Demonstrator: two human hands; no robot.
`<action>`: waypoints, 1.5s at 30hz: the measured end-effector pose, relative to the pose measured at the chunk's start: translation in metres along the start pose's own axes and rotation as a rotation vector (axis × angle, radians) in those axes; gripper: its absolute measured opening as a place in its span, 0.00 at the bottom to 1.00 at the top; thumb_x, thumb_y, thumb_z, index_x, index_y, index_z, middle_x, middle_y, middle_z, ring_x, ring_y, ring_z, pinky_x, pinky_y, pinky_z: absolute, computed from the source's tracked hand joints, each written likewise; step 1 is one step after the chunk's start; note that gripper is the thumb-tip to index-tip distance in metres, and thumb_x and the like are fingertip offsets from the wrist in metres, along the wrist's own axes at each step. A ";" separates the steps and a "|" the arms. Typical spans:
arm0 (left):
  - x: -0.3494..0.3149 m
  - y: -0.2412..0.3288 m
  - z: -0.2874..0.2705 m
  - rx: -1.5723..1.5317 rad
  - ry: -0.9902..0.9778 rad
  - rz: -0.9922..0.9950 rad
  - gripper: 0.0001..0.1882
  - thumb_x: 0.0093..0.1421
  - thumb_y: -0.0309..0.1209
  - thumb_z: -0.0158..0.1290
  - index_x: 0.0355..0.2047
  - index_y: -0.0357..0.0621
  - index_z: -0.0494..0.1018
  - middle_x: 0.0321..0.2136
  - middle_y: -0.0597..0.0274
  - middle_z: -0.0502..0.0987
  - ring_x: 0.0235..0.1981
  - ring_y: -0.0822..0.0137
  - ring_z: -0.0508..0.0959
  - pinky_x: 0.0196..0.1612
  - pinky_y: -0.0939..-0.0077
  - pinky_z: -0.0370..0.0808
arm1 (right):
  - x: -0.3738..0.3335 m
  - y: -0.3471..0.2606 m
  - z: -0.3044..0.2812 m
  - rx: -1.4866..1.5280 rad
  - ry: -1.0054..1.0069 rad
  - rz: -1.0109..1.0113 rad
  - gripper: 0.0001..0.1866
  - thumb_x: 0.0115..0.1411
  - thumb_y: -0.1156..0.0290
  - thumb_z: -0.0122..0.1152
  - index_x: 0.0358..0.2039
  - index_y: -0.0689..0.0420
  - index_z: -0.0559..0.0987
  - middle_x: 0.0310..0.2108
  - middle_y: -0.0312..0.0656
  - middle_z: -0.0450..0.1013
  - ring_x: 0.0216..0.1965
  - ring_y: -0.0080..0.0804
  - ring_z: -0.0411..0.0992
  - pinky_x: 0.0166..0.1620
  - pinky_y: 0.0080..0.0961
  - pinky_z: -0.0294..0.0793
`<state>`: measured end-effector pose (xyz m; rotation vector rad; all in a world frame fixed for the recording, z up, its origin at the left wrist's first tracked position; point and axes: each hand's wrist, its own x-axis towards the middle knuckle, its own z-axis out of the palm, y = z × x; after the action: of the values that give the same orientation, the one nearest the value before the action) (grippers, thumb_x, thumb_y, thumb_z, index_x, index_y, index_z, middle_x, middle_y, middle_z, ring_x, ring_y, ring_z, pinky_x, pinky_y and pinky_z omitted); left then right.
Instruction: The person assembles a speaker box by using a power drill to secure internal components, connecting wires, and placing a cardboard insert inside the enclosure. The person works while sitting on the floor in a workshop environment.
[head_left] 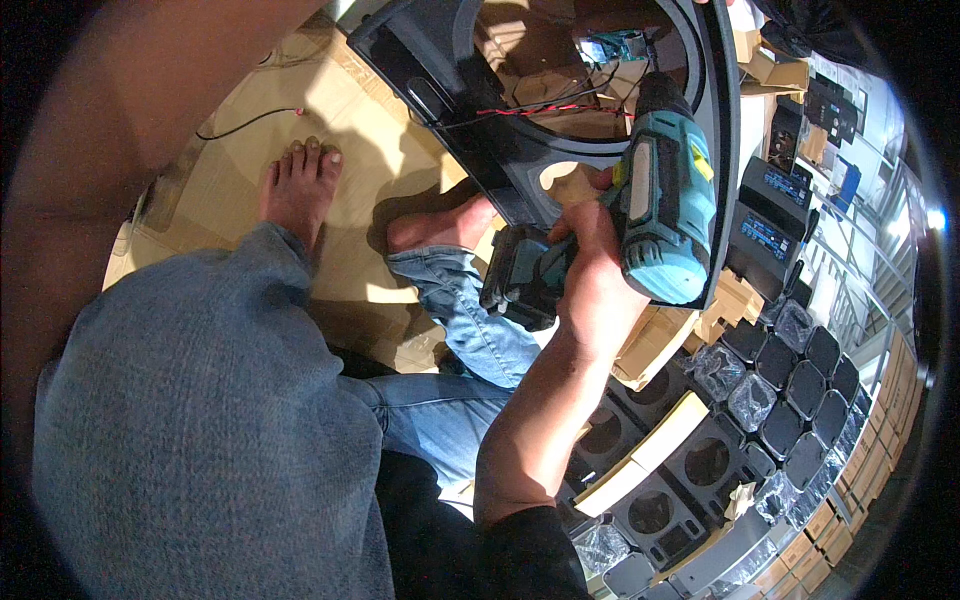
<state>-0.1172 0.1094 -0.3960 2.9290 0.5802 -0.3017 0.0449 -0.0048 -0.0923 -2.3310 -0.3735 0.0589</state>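
My right hand (592,245) is wrapped round the grip of a teal-and-black cordless drill (668,200). The drill's black chuck points away from me, over the rim of a large round opening in a black speaker cabinet (728,150). Its tip is hard to make out against the dark rim. Through the opening show red and black wires (560,110) and a small circuit board (615,46). My left forearm (170,110) crosses the upper left and leaves the picture at the top, so the left hand is out of sight.
My bare feet (300,185) rest on flattened cardboard (350,240), where a thin black cable (245,128) lies. To the right stand several black speaker panels with round holes (650,510), dark grilles (805,388), plastic-wrapped parts (752,402) and stacked cardboard boxes (880,440).
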 end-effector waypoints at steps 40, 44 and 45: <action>0.001 -0.001 -0.009 -0.038 -0.120 -0.005 0.23 0.69 0.34 0.42 0.63 0.50 0.63 0.65 0.50 0.66 0.64 0.48 0.67 0.62 0.48 0.66 | -0.042 0.037 -0.011 -0.204 -0.103 -0.125 0.14 0.58 0.71 0.67 0.44 0.56 0.77 0.34 0.37 0.76 0.32 0.36 0.74 0.40 0.33 0.76; 0.002 0.000 -0.017 -0.060 -0.146 -0.014 0.22 0.68 0.33 0.42 0.62 0.49 0.65 0.65 0.50 0.66 0.63 0.47 0.68 0.62 0.49 0.66 | -0.055 0.026 -0.003 -0.168 -0.233 0.011 0.21 0.55 0.75 0.66 0.50 0.56 0.74 0.34 0.35 0.78 0.34 0.23 0.75 0.40 0.22 0.76; 0.002 -0.001 -0.019 -0.054 -0.146 -0.007 0.22 0.68 0.33 0.42 0.62 0.49 0.65 0.64 0.49 0.67 0.63 0.47 0.69 0.62 0.49 0.66 | -0.055 0.022 0.001 -0.125 -0.255 0.062 0.23 0.54 0.76 0.66 0.51 0.56 0.74 0.34 0.34 0.79 0.34 0.21 0.76 0.41 0.21 0.76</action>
<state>-0.1121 0.1141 -0.3784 2.8239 0.5683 -0.4888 -0.0026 -0.0344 -0.1125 -2.4649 -0.4406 0.3751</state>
